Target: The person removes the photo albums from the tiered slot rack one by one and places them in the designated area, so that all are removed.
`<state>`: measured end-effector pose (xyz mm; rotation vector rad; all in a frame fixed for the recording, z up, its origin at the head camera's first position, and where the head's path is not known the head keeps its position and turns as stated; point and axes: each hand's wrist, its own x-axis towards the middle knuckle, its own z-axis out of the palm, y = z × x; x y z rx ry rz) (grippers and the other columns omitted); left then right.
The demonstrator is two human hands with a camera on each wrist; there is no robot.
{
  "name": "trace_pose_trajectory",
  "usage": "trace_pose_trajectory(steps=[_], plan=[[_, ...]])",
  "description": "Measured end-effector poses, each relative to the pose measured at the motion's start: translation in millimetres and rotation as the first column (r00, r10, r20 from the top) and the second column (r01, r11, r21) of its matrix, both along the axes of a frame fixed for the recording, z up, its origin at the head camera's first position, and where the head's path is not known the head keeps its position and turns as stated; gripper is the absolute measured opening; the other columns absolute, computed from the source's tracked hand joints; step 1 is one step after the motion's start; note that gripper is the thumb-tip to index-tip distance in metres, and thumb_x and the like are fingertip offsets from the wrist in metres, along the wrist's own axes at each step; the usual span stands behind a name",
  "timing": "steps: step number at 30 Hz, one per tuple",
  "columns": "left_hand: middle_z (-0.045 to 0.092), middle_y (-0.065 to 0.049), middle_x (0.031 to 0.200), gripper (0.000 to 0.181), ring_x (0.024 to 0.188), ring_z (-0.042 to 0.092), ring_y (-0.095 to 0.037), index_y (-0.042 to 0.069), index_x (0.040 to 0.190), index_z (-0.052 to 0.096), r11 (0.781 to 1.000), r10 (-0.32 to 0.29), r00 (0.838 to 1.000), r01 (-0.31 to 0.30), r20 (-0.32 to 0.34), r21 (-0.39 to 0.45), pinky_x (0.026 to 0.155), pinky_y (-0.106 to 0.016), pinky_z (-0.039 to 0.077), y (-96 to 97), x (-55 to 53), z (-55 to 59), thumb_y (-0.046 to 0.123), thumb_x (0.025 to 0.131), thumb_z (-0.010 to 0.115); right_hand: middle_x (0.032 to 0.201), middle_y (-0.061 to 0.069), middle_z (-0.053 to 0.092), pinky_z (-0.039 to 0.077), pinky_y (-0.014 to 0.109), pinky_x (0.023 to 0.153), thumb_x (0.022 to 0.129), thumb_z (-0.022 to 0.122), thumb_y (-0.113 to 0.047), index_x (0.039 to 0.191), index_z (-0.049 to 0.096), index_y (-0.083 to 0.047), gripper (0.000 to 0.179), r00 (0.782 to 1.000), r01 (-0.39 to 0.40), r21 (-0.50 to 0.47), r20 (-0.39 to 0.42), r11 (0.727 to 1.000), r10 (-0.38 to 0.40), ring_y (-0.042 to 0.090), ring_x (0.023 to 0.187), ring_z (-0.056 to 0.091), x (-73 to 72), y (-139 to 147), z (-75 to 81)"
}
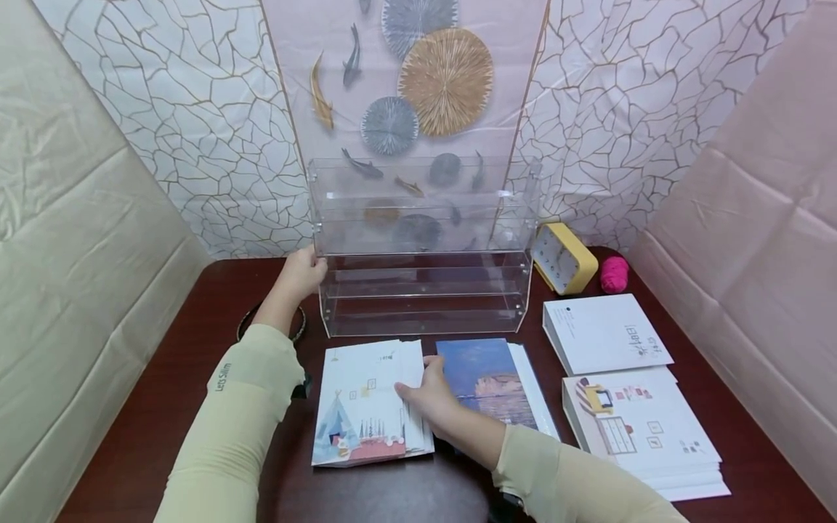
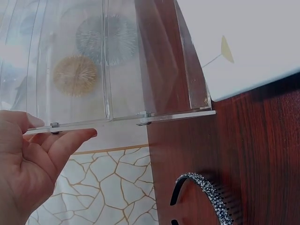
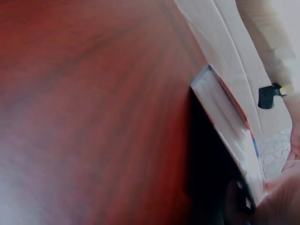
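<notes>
A clear acrylic rack point(image 1: 425, 319) with stepped tiers stands at the back of the table. My left hand point(image 1: 301, 272) pinches its left side panel, thumb on one face and fingers on the other in the left wrist view. At the front, my right hand point(image 1: 434, 399) grips the right edge of a white picture book point(image 1: 360, 378) with a tent drawn on its cover, thumb on top. The right wrist view has the book's page block point(image 3: 225, 112) seen edge-on. Just right of this hand lies a book with a blue cover point(image 1: 480, 374), over a white one.
A glittery black headband point(image 2: 206, 190) lies left of the rack. Stacked on the right are white books point(image 1: 604, 334), the lower ones with a drawn cover point(image 1: 647, 421). Behind them are a yellow clock point(image 1: 565, 258) and a pink yarn ball point(image 1: 613, 274). Patterned cloth walls surround the table.
</notes>
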<state>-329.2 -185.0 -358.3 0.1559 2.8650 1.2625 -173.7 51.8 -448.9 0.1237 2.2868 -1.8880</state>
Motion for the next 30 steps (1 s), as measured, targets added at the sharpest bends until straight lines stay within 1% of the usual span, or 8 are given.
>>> trace_pose_trajectory(steps=[4, 8, 11, 14, 18, 22, 26, 30], plan=[[0.059, -0.021, 0.081, 0.041, 0.061, 0.056, -0.022, -0.001, 0.139, 0.037, 1.000, -0.003, 1.000, 0.003, 0.000, -0.020, 0.057, -0.034, 0.048, -2.8, 1.6, 2.5, 0.014, 0.100, 0.036, 0.123, 0.030, 0.041, 0.038, 0.050, 0.093, 0.083, 0.065, 0.004, 0.132, 0.022, 0.010, 0.066, 0.996, -0.051, 0.053, -0.074, 0.997, 0.055, 0.040, 0.112, 0.044, 12.7, -1, 3.6], [0.059, -0.019, 0.074, 0.042, 0.057, 0.056, -0.021, -0.001, 0.139, 0.038, 1.000, -0.004, 1.000, 0.004, -0.026, -0.027, 0.054, -0.033, 0.046, -5.2, 2.1, 4.4, 0.013, 0.100, 0.037, 0.138, 0.036, 0.025, 0.023, 0.053, 0.105, 0.086, 0.062, 0.000, 0.139, 0.017, 0.016, 0.071, 0.975, -0.118, 0.194, -0.162, 0.974, 0.151, 0.045, 0.128, 0.027, 19.3, -1, 3.6], [0.056, -0.015, 0.066, 0.042, 0.054, 0.054, -0.020, -0.001, 0.139, 0.037, 1.000, -0.003, 1.000, 0.002, -0.027, -0.026, 0.052, -0.033, 0.045, -6.2, 2.4, 3.3, 0.013, 0.099, 0.037, 0.145, 0.036, 0.011, 0.013, 0.053, 0.107, 0.090, 0.057, -0.004, 0.141, 0.014, 0.017, 0.070, 0.966, -0.162, 0.281, -0.153, 0.946, 0.211, 0.045, 0.134, 0.013, 22.6, 0, 0.2], [0.044, -0.004, 0.052, 0.044, 0.045, 0.044, -0.016, -0.001, 0.141, 0.035, 0.999, -0.004, 1.000, 0.004, -0.023, -0.034, 0.047, -0.031, 0.040, -7.1, 3.3, 1.5, 0.013, 0.099, 0.038, 0.147, 0.034, 0.003, 0.009, 0.054, 0.107, 0.092, 0.052, -0.003, 0.142, 0.015, 0.015, 0.065, 0.959, -0.196, 0.313, -0.137, 0.929, 0.248, 0.044, 0.136, 0.007, 27.3, -1, -1.9], [0.041, -0.001, 0.050, 0.046, 0.042, 0.040, -0.014, -0.001, 0.143, 0.033, 1.000, -0.008, 1.000, 0.008, -0.018, -0.015, 0.045, -0.030, 0.039, -6.6, 4.6, 0.8, 0.012, 0.099, 0.039, 0.147, 0.034, 0.004, 0.007, 0.057, 0.106, 0.093, 0.047, 0.001, 0.141, 0.018, 0.015, 0.058, 0.944, -0.235, 0.321, -0.149, 0.918, 0.294, 0.045, 0.136, 0.004, 32.2, 0, -2.0], [0.044, -0.004, 0.053, 0.045, 0.044, 0.041, -0.014, -0.003, 0.141, 0.035, 1.000, -0.007, 1.000, 0.007, -0.028, -0.012, 0.047, -0.030, 0.040, -6.4, 4.7, 1.2, 0.013, 0.099, 0.039, 0.145, 0.036, 0.010, 0.007, 0.058, 0.106, 0.093, 0.047, 0.001, 0.140, 0.021, 0.016, 0.056, 0.929, -0.255, 0.328, -0.176, 0.910, 0.324, 0.047, 0.135, 0.006, 31.6, 1, -0.5], [0.056, -0.017, 0.069, 0.041, 0.050, 0.050, -0.021, -0.004, 0.137, 0.040, 0.999, 0.028, 0.998, -0.029, -0.060, -0.020, 0.055, -0.035, 0.044, -8.2, 5.4, -0.1, 0.014, 0.099, 0.039, 0.144, 0.035, 0.018, 0.011, 0.057, 0.106, 0.093, 0.050, -0.002, 0.139, 0.024, 0.016, 0.056, 0.930, -0.242, 0.336, -0.189, 0.910, 0.317, 0.047, 0.134, 0.013, 27.1, 1, 0.2], [0.059, -0.027, 0.107, 0.044, 0.085, 0.062, -0.033, -0.002, 0.136, 0.041, 0.995, 0.098, 0.994, -0.097, -0.047, 0.023, 0.077, -0.043, 0.048, -8.8, 6.9, -2.4, 0.025, 0.102, 0.038, 0.139, 0.032, 0.031, 0.022, 0.056, 0.104, 0.091, 0.055, -0.004, 0.135, 0.032, 0.012, 0.052, 0.923, -0.209, 0.325, -0.246, 0.922, 0.296, 0.045, 0.129, 0.026, 24.1, 1, 3.1]])
